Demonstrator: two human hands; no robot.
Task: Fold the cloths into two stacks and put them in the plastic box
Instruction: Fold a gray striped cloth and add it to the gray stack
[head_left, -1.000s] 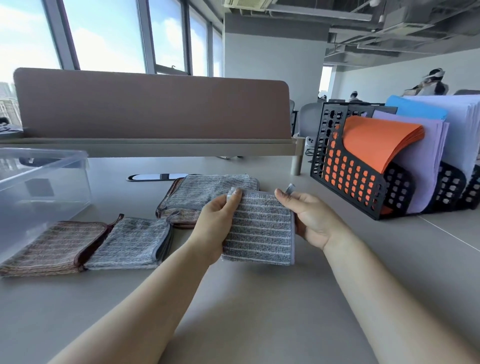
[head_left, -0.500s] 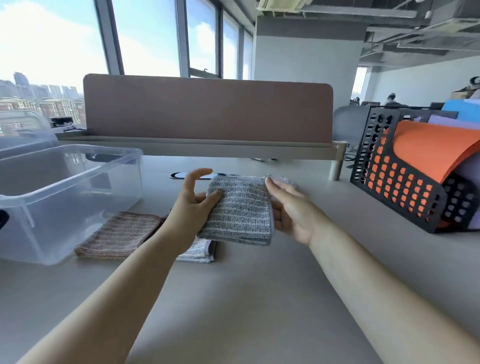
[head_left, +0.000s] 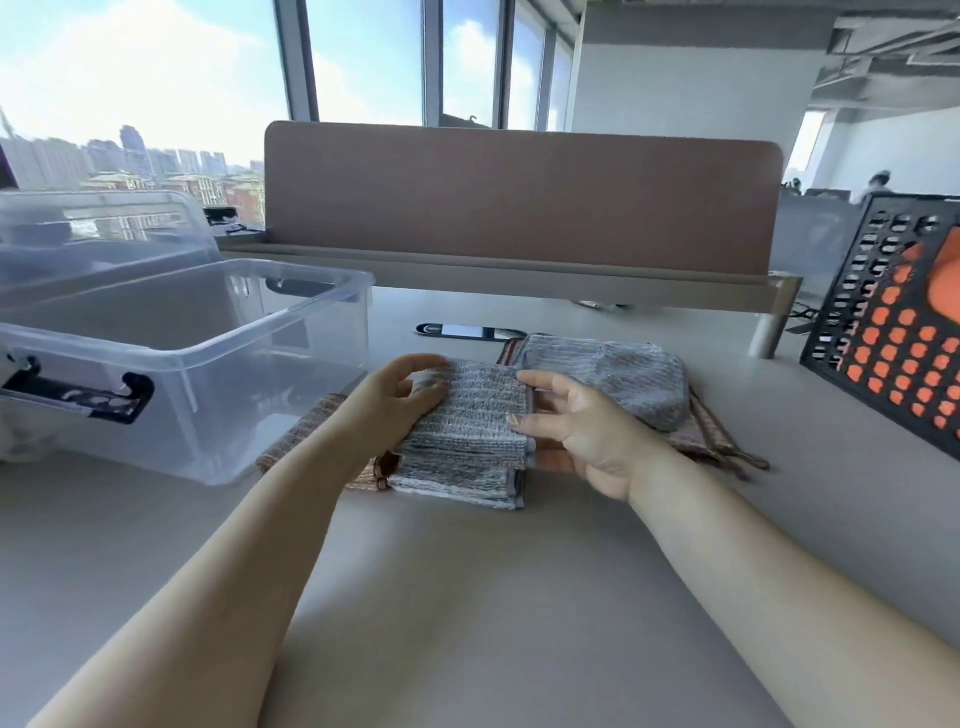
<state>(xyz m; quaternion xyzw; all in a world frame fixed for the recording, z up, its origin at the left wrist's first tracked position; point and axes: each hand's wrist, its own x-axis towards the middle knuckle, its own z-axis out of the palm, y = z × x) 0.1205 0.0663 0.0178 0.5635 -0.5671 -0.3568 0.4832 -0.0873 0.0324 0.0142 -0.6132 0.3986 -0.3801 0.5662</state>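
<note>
A folded grey striped cloth (head_left: 470, 415) lies on top of another folded grey cloth (head_left: 457, 486) near the middle of the table. My left hand (head_left: 397, 402) grips its left edge, thumb on top. My right hand (head_left: 576, 428) pinches its right edge, fingers above and thumb below. A folded brown cloth (head_left: 311, 431) lies to the left, partly behind the clear plastic box (head_left: 218, 358), which stands open at the left with nothing visible inside. Behind my right hand sits a loose grey cloth (head_left: 628, 374) on a brownish cloth (head_left: 711, 439).
The box's clear lid (head_left: 104, 223) rests behind the box. A black perforated file rack (head_left: 883, 343) with orange paper stands at the right edge. A brown divider panel (head_left: 519, 197) closes the far side, with a flat black object (head_left: 457, 331) in front of it.
Both hands carried the folded grey cloth to the left and lowered it onto the folded grey cloth beside the brown one. My view turned left, bringing the box in.
</note>
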